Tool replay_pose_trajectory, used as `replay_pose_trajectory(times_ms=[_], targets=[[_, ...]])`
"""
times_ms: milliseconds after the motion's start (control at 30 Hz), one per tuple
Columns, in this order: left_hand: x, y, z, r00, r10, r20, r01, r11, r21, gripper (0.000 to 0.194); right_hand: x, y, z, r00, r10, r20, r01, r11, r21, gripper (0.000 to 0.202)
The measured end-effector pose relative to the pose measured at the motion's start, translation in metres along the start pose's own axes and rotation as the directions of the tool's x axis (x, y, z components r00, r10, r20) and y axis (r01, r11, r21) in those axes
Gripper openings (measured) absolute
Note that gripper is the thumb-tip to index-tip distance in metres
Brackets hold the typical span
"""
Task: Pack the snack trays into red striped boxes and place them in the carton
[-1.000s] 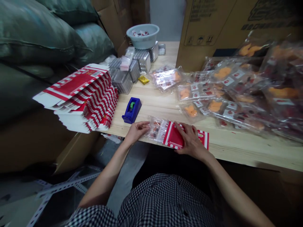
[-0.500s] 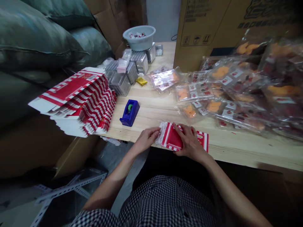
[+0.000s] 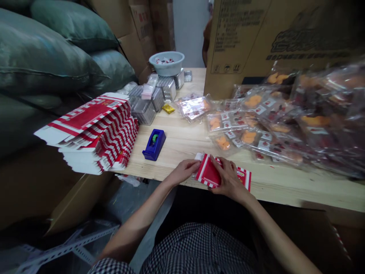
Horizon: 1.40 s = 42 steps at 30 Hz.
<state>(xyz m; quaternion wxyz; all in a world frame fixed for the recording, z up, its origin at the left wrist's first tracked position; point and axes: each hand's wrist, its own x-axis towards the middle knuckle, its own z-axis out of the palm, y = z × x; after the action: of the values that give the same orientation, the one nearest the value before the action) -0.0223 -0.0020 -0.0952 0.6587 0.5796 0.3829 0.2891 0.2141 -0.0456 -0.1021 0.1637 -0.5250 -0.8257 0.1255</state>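
Note:
A red-and-white striped carton (image 3: 208,173) lies at the table's near edge in front of me. Over its top spread the fingers of my right hand (image 3: 228,179), the thumb at the near side, gripping it. Clear plastic (image 3: 199,156) sticks out of the carton's left end. My left hand (image 3: 184,171) has its fingertips pinched together on that plastic, against the carton's end; what is inside the plastic is hidden. To the left stands a blue tape dispenser (image 3: 154,144) with a green roll.
Stacked flat striped cartons (image 3: 88,114) overhang the table's left edge. Clear packets with orange pieces (image 3: 253,114) are heaped on the right, before a big cardboard box (image 3: 228,45). Plastic cases (image 3: 144,108), a yellow sachet (image 3: 168,109) and a white basin (image 3: 167,64) stand behind.
My left hand has moved right, up against the carton's end, and less plastic shows there. The carton's left end is tilted a little. The camera view has shifted slightly.

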Motion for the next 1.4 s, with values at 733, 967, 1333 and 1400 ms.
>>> replay_pose_trajectory(times_ms=[733,967,1333,1400], targets=[[0.032,0.066,0.028,0.874,0.461,-0.155,-0.441,0.886,0.144,0.069,-0.009,0.0,-0.052,0.699,0.31,-0.644,0.129,0.832,0.54,0.061],[0.022,0.065,0.03,0.545,0.821,-0.166,-0.555,0.503,0.662,0.06,-0.005,0.012,-0.068,0.782,0.204,-0.589,0.195,0.818,0.542,0.034],[0.022,0.056,0.031,0.509,0.822,-0.256,-0.548,0.539,0.639,0.067,0.001,-0.008,-0.049,0.548,0.54,-0.639,0.272,0.608,0.746,0.041],[0.022,0.053,0.034,0.507,0.814,-0.283,-0.546,0.557,0.625,0.061,0.003,-0.015,-0.047,0.548,0.538,-0.641,0.259,0.618,0.742,0.029]])
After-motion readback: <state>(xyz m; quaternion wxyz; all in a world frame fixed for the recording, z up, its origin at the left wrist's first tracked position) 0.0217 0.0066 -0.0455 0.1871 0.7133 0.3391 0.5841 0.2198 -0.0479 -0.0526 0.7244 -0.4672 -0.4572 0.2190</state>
